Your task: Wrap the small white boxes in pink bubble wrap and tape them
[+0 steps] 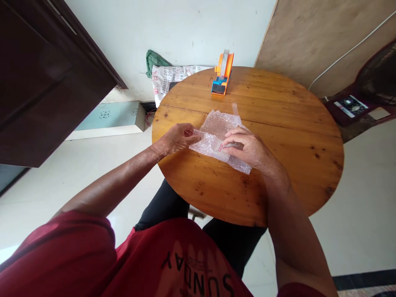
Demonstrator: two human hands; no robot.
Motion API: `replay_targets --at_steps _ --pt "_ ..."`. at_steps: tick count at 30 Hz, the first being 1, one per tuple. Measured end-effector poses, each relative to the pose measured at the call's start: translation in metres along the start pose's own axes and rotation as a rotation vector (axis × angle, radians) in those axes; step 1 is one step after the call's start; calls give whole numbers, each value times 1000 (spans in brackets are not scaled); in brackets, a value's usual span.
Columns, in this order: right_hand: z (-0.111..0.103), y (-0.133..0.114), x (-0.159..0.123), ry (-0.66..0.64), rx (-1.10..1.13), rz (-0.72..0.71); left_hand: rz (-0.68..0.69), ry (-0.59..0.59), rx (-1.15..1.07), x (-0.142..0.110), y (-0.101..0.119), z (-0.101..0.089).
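A sheet of clear bubble wrap [222, 121] lies on the round wooden table [297, 136], its near part in a folded strip. My left hand [177, 138] pinches the strip's left end between thumb and fingers. Over the right part of the wrap, my right hand [247, 148] is curled with thumb and fingertips closed on the plastic. A small pale patch with red print [220, 147] shows beside those fingertips; whether it is under the wrap or on top, I cannot tell. A short strip of clear tape [235, 109] sticks up at the wrap's far edge.
An orange and blue tape dispenser [222, 73] stands near the table's far edge. Behind the table are a printed white sack [167, 78] and a green bag [154, 61]. A long pale box [108, 117] lies on the floor at left; a dark fan [379, 78] is at right.
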State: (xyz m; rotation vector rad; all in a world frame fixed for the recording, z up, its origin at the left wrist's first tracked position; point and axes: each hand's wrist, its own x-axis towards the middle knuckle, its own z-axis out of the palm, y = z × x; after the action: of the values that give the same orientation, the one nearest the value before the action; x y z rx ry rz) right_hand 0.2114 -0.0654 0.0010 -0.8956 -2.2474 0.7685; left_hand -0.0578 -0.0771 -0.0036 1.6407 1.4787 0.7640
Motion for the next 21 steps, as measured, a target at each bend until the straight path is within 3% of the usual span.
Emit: replay_targets --at_steps 6,9,14,21 --pt "0 1 0 8 -6 -30 -327 -87 -30 -4 14 -6" --pt "0 0 0 -3 -16 -29 -415 -149 66 1 27 -4" --pt "0 1 0 -11 -13 -15 -454 -190 166 10 40 7" --pt "1 3 1 -23 -13 -17 -449 -232 -45 12 37 20"
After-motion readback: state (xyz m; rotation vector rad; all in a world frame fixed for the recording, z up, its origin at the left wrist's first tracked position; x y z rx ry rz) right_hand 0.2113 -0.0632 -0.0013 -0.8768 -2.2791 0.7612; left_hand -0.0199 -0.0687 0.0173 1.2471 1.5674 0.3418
